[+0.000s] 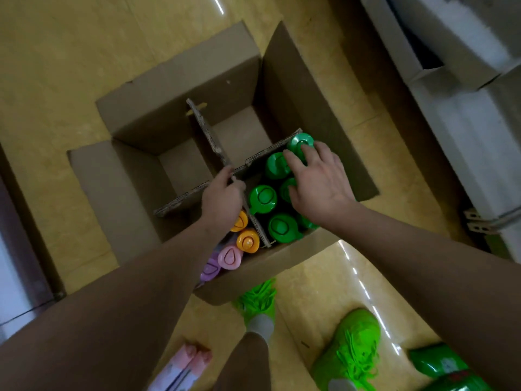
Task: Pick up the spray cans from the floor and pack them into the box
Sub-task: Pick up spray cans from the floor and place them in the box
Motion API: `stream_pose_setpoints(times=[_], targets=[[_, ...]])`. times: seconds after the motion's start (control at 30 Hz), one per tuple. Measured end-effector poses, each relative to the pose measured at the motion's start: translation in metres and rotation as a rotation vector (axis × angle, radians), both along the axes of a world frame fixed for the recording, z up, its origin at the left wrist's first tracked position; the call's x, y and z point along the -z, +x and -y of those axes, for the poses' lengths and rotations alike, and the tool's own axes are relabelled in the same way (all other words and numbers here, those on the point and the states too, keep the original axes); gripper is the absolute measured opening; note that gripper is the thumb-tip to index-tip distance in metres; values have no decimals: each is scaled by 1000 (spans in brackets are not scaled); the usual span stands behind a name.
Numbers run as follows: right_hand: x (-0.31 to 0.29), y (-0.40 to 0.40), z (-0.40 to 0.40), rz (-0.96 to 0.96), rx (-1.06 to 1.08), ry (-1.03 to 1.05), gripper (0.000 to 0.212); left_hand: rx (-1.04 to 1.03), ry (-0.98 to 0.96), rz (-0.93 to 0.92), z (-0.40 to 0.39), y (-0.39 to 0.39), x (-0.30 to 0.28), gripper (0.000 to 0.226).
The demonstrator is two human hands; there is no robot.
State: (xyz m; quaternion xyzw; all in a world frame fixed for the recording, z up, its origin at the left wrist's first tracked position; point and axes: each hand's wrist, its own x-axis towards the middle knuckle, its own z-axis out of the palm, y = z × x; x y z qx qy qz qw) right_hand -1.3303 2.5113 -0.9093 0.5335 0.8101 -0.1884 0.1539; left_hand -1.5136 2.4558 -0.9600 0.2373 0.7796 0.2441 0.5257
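Left hand [222, 198] pinching the divider [210, 136] at the middle of the box [180, 80]. Right hand [318, 179] flat, fingers spread, pressing on green cans [263, 197] packed in the near-right compartment. Orange cans [248, 241] and pink cans [229, 257] crammed near-left. More green cans on the floor [439, 362], by the bright green shoe [346, 354].

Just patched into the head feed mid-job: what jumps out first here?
The cluster of green-capped cans standing in the near right compartment of the open cardboard box, with the right hand resting flat on their tops. The left hand grips the cardboard divider at the box's centre. Bright green shoes stand on the yellow floor below, and more green cans lie at bottom right.
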Motion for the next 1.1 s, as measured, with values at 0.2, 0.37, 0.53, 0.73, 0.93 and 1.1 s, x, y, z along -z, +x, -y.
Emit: stream_pose_setpoints(times=[0.2,0.37,0.53,0.73,0.93,1.1], targets=[[-11,64,28,-38,223,24,74,510,226,-414,-19,58,-37,66],[-16,144,69,-43,448,51,70,701,353,-475,-25,143,-62,69],[-12,232,130,7,722,33,71,908,424,-464,-6,245,-67,68],[-2,320,220,36,1080,24,70,1296,525,-410,33,362,-58,72],[16,383,318,62,1401,40,70,1580,609,-359,102,471,-44,73],[31,421,387,63,1576,45,72,1710,617,-310,167,544,-26,76]])
